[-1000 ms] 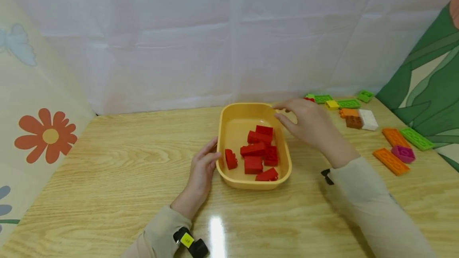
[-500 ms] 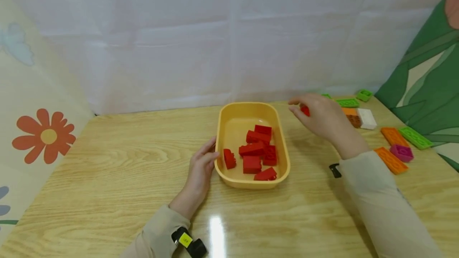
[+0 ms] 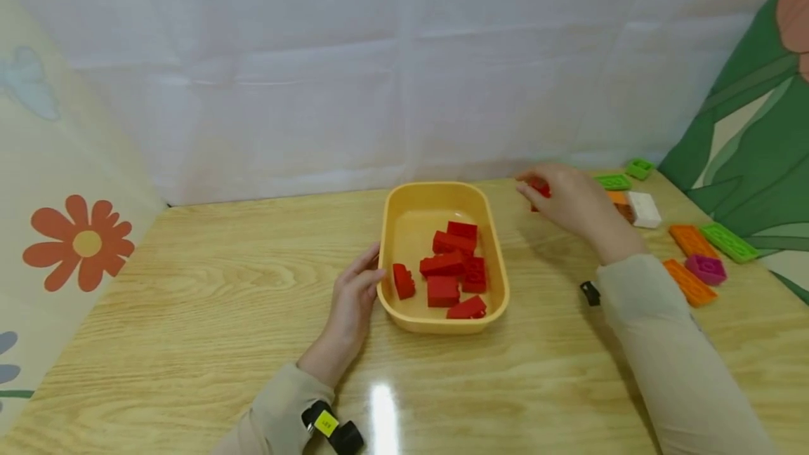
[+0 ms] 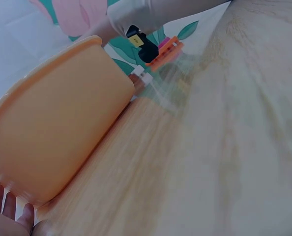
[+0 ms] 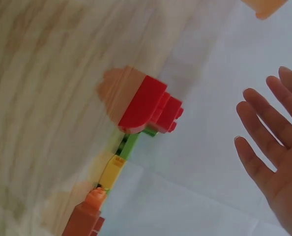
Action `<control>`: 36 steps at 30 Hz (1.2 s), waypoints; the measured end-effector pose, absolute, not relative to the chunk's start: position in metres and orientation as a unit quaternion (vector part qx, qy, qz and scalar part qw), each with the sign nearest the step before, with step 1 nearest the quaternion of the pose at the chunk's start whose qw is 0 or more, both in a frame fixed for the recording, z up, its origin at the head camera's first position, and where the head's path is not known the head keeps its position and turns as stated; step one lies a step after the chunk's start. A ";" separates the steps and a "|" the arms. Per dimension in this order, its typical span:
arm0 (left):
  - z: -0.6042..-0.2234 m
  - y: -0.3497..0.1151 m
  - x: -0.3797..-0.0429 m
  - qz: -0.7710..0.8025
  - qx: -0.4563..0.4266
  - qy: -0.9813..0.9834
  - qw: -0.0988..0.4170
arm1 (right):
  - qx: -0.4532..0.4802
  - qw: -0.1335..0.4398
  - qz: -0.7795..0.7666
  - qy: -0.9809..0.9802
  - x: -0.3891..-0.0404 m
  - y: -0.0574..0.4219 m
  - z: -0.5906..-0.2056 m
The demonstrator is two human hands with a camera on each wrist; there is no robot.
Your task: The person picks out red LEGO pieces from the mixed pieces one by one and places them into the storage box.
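Observation:
Several red toy bricks [image 3: 445, 263] lie loose inside a yellow plastic tub [image 3: 496, 251]. At the tub's left side, my left hand [image 3: 354, 304] rests its fingertips against the outer wall, the thumb tip by the rim; the left wrist view shows these fingers extended. My right hand [image 3: 569, 202] is beyond the tub's right back corner, fingers spread and holding nothing. In the right wrist view, a rounded red brick [image 5: 143, 104] and a studded red brick [image 5: 168, 114] stand together, apart from the fingers [image 5: 264, 125]. The hand partly hides them in the head view.
Along the back right lie green bricks [image 3: 613, 182], a white brick [image 3: 645, 210] and an orange brick [image 3: 618, 197]. Nearer are orange plates [image 3: 689, 283], a magenta brick [image 3: 706, 269] and a long green plate [image 3: 729, 242]. A white cloth [image 3: 284, 76] backs the wooden table [image 3: 221, 286].
My right hand has moved right, from beside the tub's back corner to by the red bricks on the table. The left hand and the tub have stayed in place.

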State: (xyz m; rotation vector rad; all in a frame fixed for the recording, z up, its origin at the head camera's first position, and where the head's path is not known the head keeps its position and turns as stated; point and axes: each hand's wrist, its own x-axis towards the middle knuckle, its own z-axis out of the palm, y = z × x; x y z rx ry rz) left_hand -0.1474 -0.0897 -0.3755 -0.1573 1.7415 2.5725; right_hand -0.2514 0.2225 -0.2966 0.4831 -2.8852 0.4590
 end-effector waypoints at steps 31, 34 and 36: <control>-0.372 -0.090 -0.146 0.826 -0.047 0.562 0.016 | 0.164 -0.009 0.166 -0.972 -0.278 0.258 -0.310; -0.372 -0.090 -0.146 0.826 -0.046 0.562 0.016 | 0.169 -0.017 0.169 -0.971 -0.280 0.258 -0.312; -0.372 -0.090 -0.146 0.825 -0.045 0.563 0.014 | 0.166 -0.028 0.168 -0.971 -0.280 0.256 -0.314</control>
